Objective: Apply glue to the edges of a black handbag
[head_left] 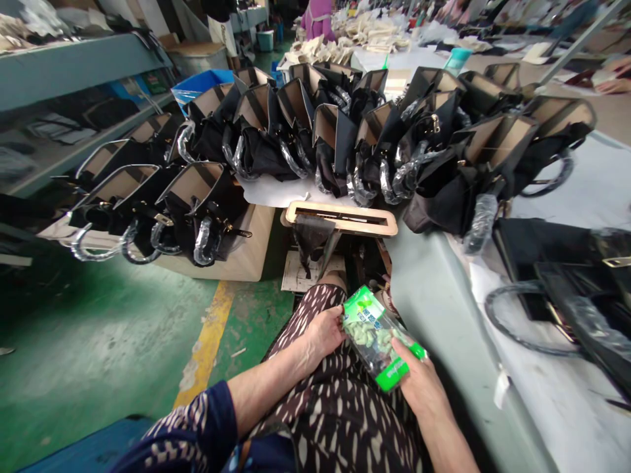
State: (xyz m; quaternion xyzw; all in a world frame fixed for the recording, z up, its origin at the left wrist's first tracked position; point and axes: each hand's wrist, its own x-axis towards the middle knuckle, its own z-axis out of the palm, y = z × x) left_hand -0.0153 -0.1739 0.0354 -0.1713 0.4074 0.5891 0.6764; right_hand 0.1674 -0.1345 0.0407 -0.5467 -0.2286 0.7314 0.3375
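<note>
Above my lap, both hands hold a green and clear plastic snack packet (372,335) with pale green pieces showing through its window. My left hand (326,334) pinches the packet's upper left edge. On the lower right side, my right hand (417,374) grips it, thumb lying across the front. The packet is tilted, its printed end pointing away from me. Whether it is torn open I cannot tell. Beyond it stands a narrow wooden-rimmed frame (342,218) with a dark cloth piece (311,236) hanging from it.
Many black handbags (335,141) with plastic-wrapped handles crowd the table ahead. More bags (190,197) sit on a cream bin (256,243) at left. A grey table edge (444,315) runs along my right, with black bags (557,276) on top. A person in purple (318,20) is far back.
</note>
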